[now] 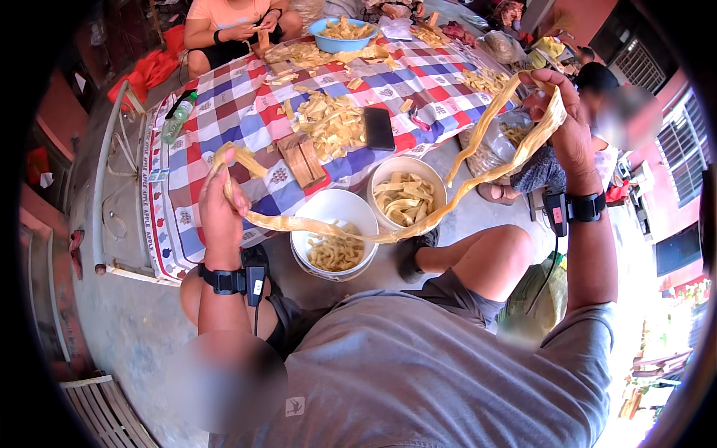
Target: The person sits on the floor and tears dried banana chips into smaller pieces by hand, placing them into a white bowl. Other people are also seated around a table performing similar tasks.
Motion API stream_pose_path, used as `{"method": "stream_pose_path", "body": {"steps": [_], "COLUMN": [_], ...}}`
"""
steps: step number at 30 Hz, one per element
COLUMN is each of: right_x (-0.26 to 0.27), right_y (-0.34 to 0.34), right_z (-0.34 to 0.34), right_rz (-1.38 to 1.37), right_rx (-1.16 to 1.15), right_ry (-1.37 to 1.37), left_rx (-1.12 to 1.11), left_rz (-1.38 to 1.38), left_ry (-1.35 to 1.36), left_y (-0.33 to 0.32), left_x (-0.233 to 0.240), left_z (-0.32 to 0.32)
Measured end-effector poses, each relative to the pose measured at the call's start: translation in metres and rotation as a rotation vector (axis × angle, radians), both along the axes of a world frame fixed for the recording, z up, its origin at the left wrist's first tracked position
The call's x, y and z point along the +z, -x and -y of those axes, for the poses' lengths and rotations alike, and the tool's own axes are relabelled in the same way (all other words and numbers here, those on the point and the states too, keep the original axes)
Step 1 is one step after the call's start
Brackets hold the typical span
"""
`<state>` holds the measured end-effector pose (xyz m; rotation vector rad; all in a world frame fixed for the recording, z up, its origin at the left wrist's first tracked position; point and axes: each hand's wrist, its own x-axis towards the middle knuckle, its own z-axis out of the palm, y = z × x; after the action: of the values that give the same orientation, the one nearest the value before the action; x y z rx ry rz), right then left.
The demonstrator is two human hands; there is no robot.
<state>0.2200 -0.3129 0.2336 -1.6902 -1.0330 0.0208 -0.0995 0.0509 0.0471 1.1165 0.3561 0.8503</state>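
A long pale yellow strip of dried, pliable material (386, 236) sags between my two raised hands. My left hand (223, 196) grips one end, with a short tail draped over the fingers towards the table. High on the right, my right hand (560, 106) holds the strip where it loops, and a loose end hangs down from it. Beneath the strip stand a white bucket (336, 203) with small curled pieces inside and a cream bucket (377, 175) with longer coiled strips. A wooden block with slots (301, 160) lies on the table beside a heap of cut pieces (330, 124).
A checked cloth covers the table (235, 106), which bears a black phone (379, 129), a green plastic bottle (180, 119) and a blue basin (343, 43). Across it sits a person in an orange shirt (229, 14). Other people and filled bags are at the right.
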Motion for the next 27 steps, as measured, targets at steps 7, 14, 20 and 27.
{"method": "stream_pose_path", "body": {"steps": [7,14,20,27], "right_x": [0.021,0.03,-0.037,-0.169], "right_y": [0.021,0.054,0.069,0.096], "right_z": [-0.019,-0.053,-0.088,-0.108], "right_rz": [0.085,0.221,-0.04,0.164], "right_rx": [0.056,0.144,0.376,0.325], "right_ry": [-0.071,-0.034,-0.028,0.526], "left_rx": [-0.053,-0.096,-0.123,-0.267], "left_rz": [-0.027,-0.055,-0.094,-0.137], "left_ry": [-0.016,-0.033,-0.031,-0.065], "left_y": [-0.004,-0.006,-0.008,-0.016], "left_x": [-0.006,-0.011,-0.01,-0.01], "left_z": [0.001,-0.001,0.002,0.01]}}
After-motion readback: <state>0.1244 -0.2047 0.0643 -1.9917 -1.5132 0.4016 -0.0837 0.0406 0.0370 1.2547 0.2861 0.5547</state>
